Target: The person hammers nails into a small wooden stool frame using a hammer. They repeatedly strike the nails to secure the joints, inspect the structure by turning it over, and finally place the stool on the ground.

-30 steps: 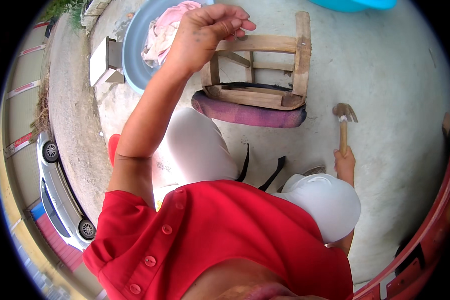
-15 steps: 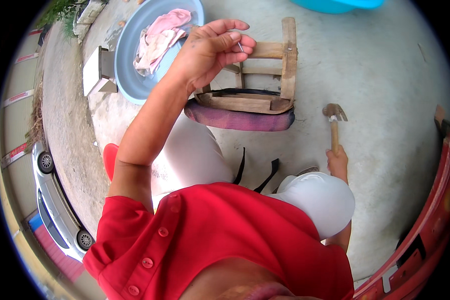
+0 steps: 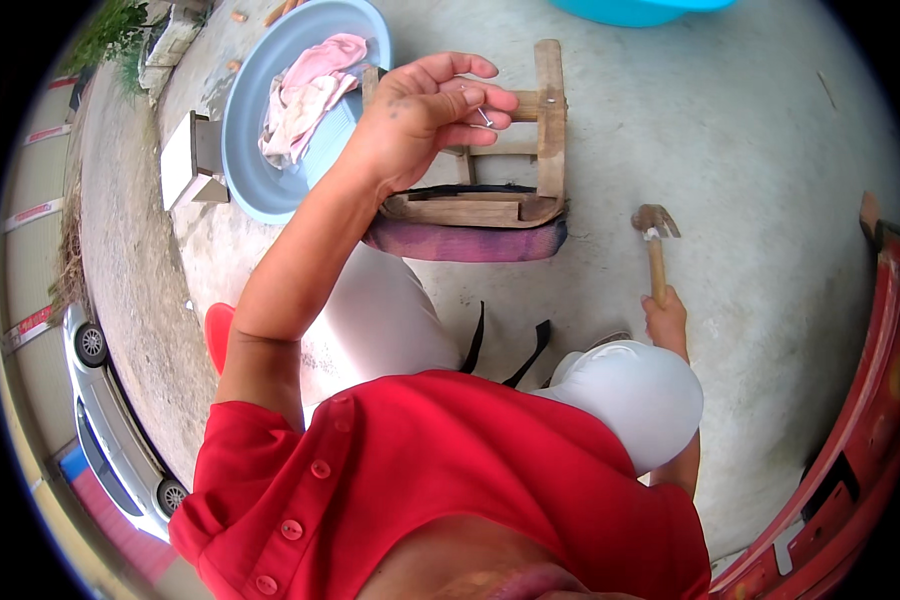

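- Head view: my left hand (image 3: 425,105) grasps a nail (image 3: 486,118) beneath the thumb, fingers loosely curled; my right hand (image 3: 667,318) grips the hammer (image 3: 657,262) by its handle, well apart from the stool (image 3: 551,140).
- I'd do well to firm that pinch, keep fingertips clear of the nail's head, and hold the hammer low on its handle.
- The stool lies tipped in front of me, worn bare wood, purple cushion (image 3: 470,242) my way, partly hidden by my left hand.
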A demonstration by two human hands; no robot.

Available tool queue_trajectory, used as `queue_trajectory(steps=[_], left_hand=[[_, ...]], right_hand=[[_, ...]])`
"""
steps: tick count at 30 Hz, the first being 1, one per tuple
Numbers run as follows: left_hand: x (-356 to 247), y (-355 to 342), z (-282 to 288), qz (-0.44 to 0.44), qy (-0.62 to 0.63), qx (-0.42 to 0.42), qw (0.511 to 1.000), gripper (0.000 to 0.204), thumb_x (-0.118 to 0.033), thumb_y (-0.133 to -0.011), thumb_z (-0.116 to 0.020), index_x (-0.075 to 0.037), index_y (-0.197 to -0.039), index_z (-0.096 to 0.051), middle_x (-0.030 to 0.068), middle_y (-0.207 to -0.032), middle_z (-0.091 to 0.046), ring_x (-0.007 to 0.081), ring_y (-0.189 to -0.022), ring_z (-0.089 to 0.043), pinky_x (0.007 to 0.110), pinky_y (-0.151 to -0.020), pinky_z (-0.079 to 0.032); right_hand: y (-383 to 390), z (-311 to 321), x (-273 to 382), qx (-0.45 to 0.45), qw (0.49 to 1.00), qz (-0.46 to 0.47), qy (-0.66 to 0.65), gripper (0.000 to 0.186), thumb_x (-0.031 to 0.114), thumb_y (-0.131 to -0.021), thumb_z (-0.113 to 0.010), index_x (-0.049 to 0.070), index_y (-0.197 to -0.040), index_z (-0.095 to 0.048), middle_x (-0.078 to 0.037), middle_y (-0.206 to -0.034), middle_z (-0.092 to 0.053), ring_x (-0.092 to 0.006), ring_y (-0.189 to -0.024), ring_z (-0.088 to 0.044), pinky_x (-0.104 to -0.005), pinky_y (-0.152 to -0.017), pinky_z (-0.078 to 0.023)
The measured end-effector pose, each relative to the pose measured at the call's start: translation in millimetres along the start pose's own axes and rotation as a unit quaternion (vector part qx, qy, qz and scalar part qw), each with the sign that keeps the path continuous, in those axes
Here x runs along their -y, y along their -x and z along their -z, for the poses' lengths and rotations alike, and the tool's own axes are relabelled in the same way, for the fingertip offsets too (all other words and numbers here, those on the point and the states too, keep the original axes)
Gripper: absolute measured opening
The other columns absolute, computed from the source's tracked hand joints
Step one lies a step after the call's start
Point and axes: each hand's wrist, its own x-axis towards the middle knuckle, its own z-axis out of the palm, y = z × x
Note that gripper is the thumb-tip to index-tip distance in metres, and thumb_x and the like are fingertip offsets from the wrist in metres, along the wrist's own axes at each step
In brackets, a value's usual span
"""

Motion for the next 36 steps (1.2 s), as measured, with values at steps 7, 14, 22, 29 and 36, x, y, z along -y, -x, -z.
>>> queue_trajectory(steps=[7, 14, 22, 29, 36], left_hand=[[-1.5, 3.4, -4.8, -0.016, -0.059, -0.018, 0.998, 0.019, -0.011, -0.092, -0.058, -0.004, -0.110, -0.056, 0.0069, -0.081, -0.066, 0.0085, -0.064, -0.057, 0.017, -0.054, -0.040], [-0.1, 0.9, -4.5, -0.025, -0.096, -0.030, 0.995, 0.012, -0.014, -0.090, -0.062, -0.004, -0.096, -0.063, 0.0015, -0.073, -0.063, 0.0045, -0.058, -0.049, 0.018, -0.053, -0.039], [1.5, 6.5, -3.2, -0.031, -0.074, -0.031, 0.996, 0.011, -0.007, -0.090, -0.056, -0.003, -0.098, -0.062, 0.0051, -0.087, -0.066, 0.0077, -0.071, -0.057, 0.019, -0.064, -0.045], [-3.0, 5.5, -8.3, -0.024, -0.091, -0.005, 0.996, 0.015, -0.001, -0.090, -0.050, -0.002, -0.100, -0.062, 0.0065, -0.090, -0.066, 0.0106, -0.076, -0.061, 0.022, -0.066, -0.047], [1.2, -11.1, -24.1, -0.044, -0.271, 0.046, 0.960, 0.017, 0.006, -0.088, -0.049, 0.002, -0.099, -0.062, 0.0054, -0.088, -0.064, 0.0114, -0.081, -0.063, 0.024, -0.071, -0.052]], right_hand=[[0.2, 0.2, -2.1, 0.004, 1.000, 0.008, 0.007, 0.019, 0.014, -0.083, -0.062, 0.003, -0.087, -0.047, -0.007, -0.065, -0.052, -0.0146, -0.047, -0.048, -0.0319, -0.042, -0.041], [1.3, 0.0, -5.3, -0.007, 1.000, 0.011, 0.006, 0.020, 0.015, -0.083, -0.062, 0.002, -0.086, -0.047, -0.008, -0.065, -0.052, -0.0156, -0.048, -0.048, -0.0326, -0.043, -0.041], [-0.5, -1.2, -3.5, -0.001, 0.999, 0.019, 0.028, 0.021, 0.015, -0.083, -0.062, 0.002, -0.086, -0.047, -0.009, -0.065, -0.053, -0.0171, -0.048, -0.050, -0.0334, -0.043, -0.042], [-4.3, -2.2, -9.9, -0.003, 1.000, 0.019, 0.020, 0.021, 0.015, -0.082, -0.063, 0.002, -0.086, -0.047, -0.009, -0.064, -0.053, -0.0172, -0.047, -0.050, -0.0339, -0.042, -0.042], [2.7, 0.3, -9.4, -0.020, 1.000, 0.018, 0.004, 0.021, 0.015, -0.082, -0.063, 0.001, -0.086, -0.047, -0.009, -0.063, -0.053, -0.0168, -0.047, -0.050, -0.0337, -0.042, -0.041]])
